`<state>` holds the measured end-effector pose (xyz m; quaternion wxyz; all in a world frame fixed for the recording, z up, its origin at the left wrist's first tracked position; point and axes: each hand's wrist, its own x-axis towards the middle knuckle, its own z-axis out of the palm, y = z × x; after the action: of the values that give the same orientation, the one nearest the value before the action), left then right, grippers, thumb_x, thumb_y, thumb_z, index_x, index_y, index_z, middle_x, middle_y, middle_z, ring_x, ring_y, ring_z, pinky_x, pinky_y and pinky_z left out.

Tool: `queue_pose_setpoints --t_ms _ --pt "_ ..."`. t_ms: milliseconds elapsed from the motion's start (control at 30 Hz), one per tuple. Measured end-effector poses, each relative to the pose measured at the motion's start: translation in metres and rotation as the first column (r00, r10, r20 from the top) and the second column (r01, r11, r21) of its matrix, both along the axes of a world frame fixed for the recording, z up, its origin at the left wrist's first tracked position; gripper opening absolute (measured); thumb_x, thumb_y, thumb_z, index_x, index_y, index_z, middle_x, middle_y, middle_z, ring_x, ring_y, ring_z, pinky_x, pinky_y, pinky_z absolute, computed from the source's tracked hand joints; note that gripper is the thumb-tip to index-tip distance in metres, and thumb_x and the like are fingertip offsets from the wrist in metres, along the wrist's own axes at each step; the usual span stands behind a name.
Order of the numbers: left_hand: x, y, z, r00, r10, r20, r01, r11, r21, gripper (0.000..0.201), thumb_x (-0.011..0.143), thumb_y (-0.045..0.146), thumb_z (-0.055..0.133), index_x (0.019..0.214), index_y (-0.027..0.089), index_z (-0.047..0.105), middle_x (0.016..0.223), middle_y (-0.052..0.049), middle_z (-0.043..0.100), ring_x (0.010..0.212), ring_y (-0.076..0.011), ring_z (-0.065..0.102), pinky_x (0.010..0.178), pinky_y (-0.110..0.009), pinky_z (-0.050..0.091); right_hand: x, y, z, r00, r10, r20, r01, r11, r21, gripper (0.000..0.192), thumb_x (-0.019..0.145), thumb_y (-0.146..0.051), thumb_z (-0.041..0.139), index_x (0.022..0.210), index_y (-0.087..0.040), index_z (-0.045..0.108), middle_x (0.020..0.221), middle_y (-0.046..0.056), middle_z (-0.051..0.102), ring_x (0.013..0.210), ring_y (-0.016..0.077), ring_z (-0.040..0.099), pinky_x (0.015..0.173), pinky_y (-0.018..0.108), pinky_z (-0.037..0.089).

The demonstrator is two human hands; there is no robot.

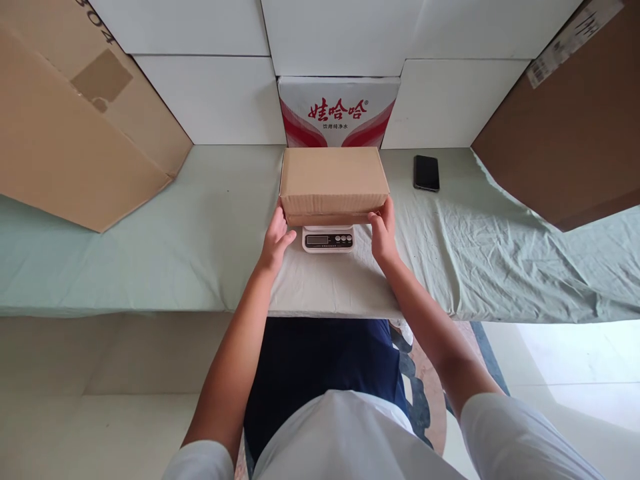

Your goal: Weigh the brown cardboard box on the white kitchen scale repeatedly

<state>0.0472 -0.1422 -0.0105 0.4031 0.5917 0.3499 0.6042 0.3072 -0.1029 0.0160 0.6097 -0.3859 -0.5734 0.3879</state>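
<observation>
A closed brown cardboard box [334,172] is over a small white digital kitchen scale [328,240], hiding the scale's platform. Only the scale's front panel shows, with a dark display and a few round buttons. My left hand [277,237] grips the box's front left corner, thumb pointing inward. At the front right corner, my right hand [383,231] holds the box, its thumb on the lower front edge. Whether the box rests fully on the scale or is partly held up, I cannot tell.
A white and red printed carton [340,110] stands behind the box against white panels [210,100]. To the right lies a black phone [427,173]. Large cardboard cartons flank the cloth-covered table [240,200], one at left [85,133] and one at right [575,133].
</observation>
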Motion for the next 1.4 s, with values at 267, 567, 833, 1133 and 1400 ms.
queue_pose_setpoints --t_ms 267,567,833,1133,1400 --pt "-0.002 0.007 0.009 0.997 0.062 0.044 -0.06 0.997 -0.049 0.077 0.076 0.065 0.076 0.144 0.036 0.054 0.159 -0.011 0.055 0.153 -0.0399 0.045 0.127 -0.06 0.035 0.001 0.004 0.01 1.0 -0.01 0.002 0.01 1.0 0.002 0.042 0.085 -0.047 0.06 0.124 -0.034 0.053 0.134 0.005 0.058 0.129 0.0308 0.052 0.119 0.057 0.044" --pt "-0.012 0.021 0.064 0.993 0.07 0.1 -0.064 0.996 -0.058 0.069 0.076 0.084 0.063 0.126 0.037 0.065 0.148 -0.006 0.062 0.158 -0.038 0.039 0.131 -0.056 0.029 -0.004 0.032 0.033 1.0 0.026 0.012 -0.027 0.995 0.092 0.047 0.091 -0.057 0.056 0.133 -0.037 0.051 0.142 0.003 0.055 0.143 0.0327 0.049 0.122 0.061 0.045" --pt "0.011 0.105 0.037 0.934 0.27 0.235 -0.269 0.962 -0.038 0.072 0.085 0.09 0.043 0.124 0.033 0.059 0.152 -0.004 0.058 0.156 -0.029 0.044 0.127 -0.043 0.037 -0.025 0.108 0.022 0.997 -0.075 -0.036 0.081 0.971 0.225 0.06 0.089 -0.059 0.06 0.142 -0.034 0.047 0.149 0.004 0.049 0.16 0.0345 0.034 0.128 0.063 0.036" --pt "0.0 0.14 -0.009 0.904 0.295 0.31 -0.244 0.95 -0.193 0.067 0.088 0.084 0.042 0.123 0.03 0.06 0.16 -0.007 0.054 0.157 -0.0241 0.044 0.13 -0.042 0.033 -0.028 0.156 -0.034 0.998 -0.06 0.003 0.059 0.988 0.143 0.067 0.082 -0.071 0.056 0.134 -0.03 0.047 0.142 0.006 0.055 0.149 0.0291 0.046 0.13 0.053 0.036" --pt "-0.001 0.148 -0.014 0.899 0.273 0.344 -0.211 0.955 -0.208 0.063 0.093 0.074 0.04 0.131 0.029 0.061 0.163 -0.007 0.052 0.156 -0.0221 0.045 0.129 -0.04 0.035 -0.022 0.167 -0.045 0.996 0.01 -0.091 -0.013 0.999 -0.035 0.064 0.074 -0.069 0.061 0.122 -0.029 0.048 0.137 0.006 0.06 0.138 0.0277 0.054 0.126 0.055 0.041"
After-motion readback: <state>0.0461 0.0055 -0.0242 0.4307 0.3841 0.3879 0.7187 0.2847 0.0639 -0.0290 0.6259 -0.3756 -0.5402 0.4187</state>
